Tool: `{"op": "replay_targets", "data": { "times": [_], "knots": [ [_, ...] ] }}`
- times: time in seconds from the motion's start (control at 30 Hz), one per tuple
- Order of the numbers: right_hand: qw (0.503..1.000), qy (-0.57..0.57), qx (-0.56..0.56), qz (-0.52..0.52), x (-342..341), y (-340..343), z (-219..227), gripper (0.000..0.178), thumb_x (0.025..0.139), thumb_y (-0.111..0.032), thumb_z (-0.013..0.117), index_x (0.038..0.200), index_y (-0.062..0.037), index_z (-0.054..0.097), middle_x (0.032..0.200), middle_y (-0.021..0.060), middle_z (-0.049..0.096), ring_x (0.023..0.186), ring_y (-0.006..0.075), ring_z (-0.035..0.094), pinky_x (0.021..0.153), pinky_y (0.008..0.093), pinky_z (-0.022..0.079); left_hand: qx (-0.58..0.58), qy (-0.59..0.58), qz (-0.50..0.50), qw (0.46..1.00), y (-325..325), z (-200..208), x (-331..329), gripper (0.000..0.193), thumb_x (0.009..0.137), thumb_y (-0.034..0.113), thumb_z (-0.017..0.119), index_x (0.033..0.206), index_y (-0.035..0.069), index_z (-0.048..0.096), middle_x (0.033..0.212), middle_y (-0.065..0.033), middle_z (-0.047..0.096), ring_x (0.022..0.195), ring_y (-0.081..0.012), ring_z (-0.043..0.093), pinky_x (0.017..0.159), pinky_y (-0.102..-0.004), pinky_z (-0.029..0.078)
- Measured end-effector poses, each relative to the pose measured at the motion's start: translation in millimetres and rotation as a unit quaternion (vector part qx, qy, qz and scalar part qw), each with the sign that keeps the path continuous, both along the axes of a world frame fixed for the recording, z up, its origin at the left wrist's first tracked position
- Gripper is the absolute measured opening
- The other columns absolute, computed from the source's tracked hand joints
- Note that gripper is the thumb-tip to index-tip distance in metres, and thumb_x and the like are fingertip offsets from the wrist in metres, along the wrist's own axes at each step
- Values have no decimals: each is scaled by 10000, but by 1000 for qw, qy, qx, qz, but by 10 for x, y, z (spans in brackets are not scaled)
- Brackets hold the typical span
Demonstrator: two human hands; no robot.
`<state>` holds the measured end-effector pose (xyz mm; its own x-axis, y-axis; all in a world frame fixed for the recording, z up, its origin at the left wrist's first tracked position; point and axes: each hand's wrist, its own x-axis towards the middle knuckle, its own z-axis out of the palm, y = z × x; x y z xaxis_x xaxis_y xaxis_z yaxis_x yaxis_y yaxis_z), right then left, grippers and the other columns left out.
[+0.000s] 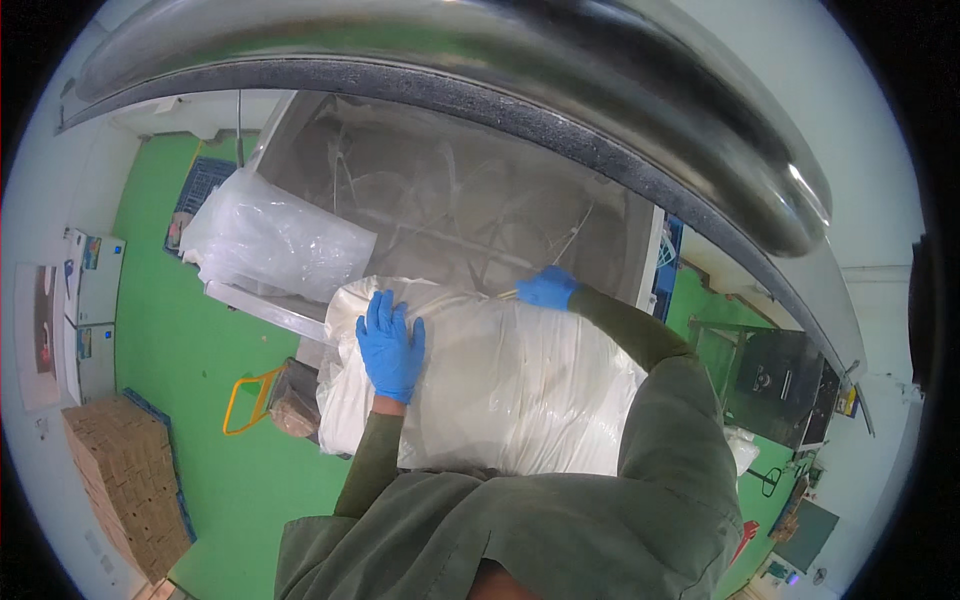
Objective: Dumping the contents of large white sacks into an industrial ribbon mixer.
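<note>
Fingers loosely spread, left hand (pixel 390 348) rests on 1 white bag (pixel 490 385), right hand (pixel 547 288) at its edge, hold unclear.

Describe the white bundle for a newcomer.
Start at the big grey metal tub. At its near edge lies the wrinkled white bundle, left hand on top, right hand at its far edge. Unlike the see-through plastic sheeting to its left, it's milky white.
</note>
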<state>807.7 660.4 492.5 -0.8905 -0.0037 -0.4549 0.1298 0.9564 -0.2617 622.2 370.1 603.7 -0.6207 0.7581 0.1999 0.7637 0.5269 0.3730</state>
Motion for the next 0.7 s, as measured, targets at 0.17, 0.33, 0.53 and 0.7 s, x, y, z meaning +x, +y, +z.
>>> {"op": "replay_targets", "data": {
  "times": [0.17,0.33,0.53,0.7],
  "knots": [
    [996,29,34,-74,977,306,-111,206,848,-358,452,798,-170,520,633,121,571,541,331,555,506,435,455,10,1,-6,1000,4,-35,-31,327,782,276,590,1007,43,550,1252,-121,441,1203,-293,367,925,-468,300],
    [988,-44,40,-144,1802,564,107,190,843,-330,466,777,-158,515,601,121,555,527,313,561,482,417,457,11,4,-15,1000,-32,-99,-74,346,758,287,603,985,31,554,1214,-127,463,1181,-294,382,889,-456,320],
    [967,-144,150,-150,2330,339,549,191,831,-282,448,808,-141,575,666,135,607,572,303,608,507,420,490,-30,-25,-31,999,-101,-125,-95,385,735,336,607,970,34,561,1030,-121,531,1023,-294,465,769,-424,353],
    [933,-191,226,-203,3768,-67,168,164,816,-218,493,886,-140,618,704,111,627,591,288,609,498,403,478,-44,-28,-68,996,-57,-192,-118,399,750,378,584,960,39,570,927,-118,554,929,-289,500,728,-430,354]
  ]
}}
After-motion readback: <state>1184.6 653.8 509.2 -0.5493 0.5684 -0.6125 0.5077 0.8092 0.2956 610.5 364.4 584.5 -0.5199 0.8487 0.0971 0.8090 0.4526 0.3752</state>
